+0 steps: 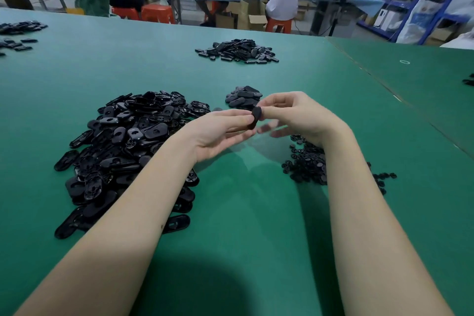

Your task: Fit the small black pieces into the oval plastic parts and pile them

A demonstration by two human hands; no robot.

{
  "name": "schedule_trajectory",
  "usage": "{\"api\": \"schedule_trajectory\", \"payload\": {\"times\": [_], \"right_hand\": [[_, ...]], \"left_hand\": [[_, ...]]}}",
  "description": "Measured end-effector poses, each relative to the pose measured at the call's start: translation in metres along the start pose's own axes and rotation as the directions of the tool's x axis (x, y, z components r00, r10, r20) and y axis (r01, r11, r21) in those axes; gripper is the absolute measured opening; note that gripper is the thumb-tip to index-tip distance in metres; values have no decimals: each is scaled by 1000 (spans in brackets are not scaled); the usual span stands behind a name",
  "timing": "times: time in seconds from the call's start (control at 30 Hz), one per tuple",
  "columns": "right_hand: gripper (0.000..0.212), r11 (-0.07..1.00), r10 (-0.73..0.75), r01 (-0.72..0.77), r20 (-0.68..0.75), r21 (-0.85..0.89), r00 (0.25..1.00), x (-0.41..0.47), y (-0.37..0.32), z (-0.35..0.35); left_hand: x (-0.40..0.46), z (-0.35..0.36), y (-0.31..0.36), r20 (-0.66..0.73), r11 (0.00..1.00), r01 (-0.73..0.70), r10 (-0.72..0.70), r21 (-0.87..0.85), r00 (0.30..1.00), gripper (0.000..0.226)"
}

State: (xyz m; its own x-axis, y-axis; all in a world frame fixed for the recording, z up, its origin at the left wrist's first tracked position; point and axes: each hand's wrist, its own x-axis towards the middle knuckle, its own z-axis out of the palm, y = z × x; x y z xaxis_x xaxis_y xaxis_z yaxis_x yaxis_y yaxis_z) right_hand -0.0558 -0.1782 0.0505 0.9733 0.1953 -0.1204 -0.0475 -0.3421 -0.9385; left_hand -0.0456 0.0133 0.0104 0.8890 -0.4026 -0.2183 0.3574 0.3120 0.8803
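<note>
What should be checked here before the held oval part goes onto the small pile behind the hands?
1. Oval part held: ok, the left hand and right hand both pinch it above the table.
2. Small black piece seated in it: cannot tell, the part is edge-on and fingers cover it.
3. Small pile within reach: ok, just behind the hands.
4. Supply of oval parts: ok, big heap at left.
5. Supply of small pieces: ok, heap under the right wrist.
</note>
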Motion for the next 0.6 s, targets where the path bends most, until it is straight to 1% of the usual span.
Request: {"api": "schedule_trajectory", "payload": {"times": [0.03, 0.07, 0.1, 0.13, 0.17, 0.23, 0.3, 0.43, 0.6], "right_hand": [[6, 988, 63, -62, 0, -144, 998, -1, 1, -4], [6, 940, 128, -123, -5, -319, 992, -2, 2, -9], [7, 865, 185, -168, -10, -473, 983, -3, 3, -14], [7, 795, 234, -199, -12, -573, 972, -3, 5, -18], [8, 751, 279, -223, -8, -621, 960, -5, 5, -21], [11, 720, 358, -268, 12, -640, 934, -8, 4, -23], [13, 697, 401, -290, 22, -656, 916, -11, 3, -22], [17, 651, 422, -302, 2, -696, 906, -11, 1, -17], [14, 649, 419, -311, -14, -694, 908, -9, 4, -17]], "left_hand": [[1, -1, -1, -43, 999, -15, 17, 32, 999, 14], [2, -1, -3, -80, 997, -34, 39, 63, 996, 11], [2, -2, -4, -106, 995, -51, 61, 89, 993, 9], [3, -2, -5, -124, 992, -65, 79, 112, 989, 8], [3, -2, -5, -137, 988, -72, 90, 134, 986, 8], [3, -2, -7, -147, 984, -72, 96, 164, 984, 10], [3, -2, -7, -147, 982, -65, 92, 175, 985, 12], [3, 0, -7, -156, 984, -56, 82, 167, 984, 16], [3, 1, -6, -164, 986, -53, 79, 158, 983, 20]]}}
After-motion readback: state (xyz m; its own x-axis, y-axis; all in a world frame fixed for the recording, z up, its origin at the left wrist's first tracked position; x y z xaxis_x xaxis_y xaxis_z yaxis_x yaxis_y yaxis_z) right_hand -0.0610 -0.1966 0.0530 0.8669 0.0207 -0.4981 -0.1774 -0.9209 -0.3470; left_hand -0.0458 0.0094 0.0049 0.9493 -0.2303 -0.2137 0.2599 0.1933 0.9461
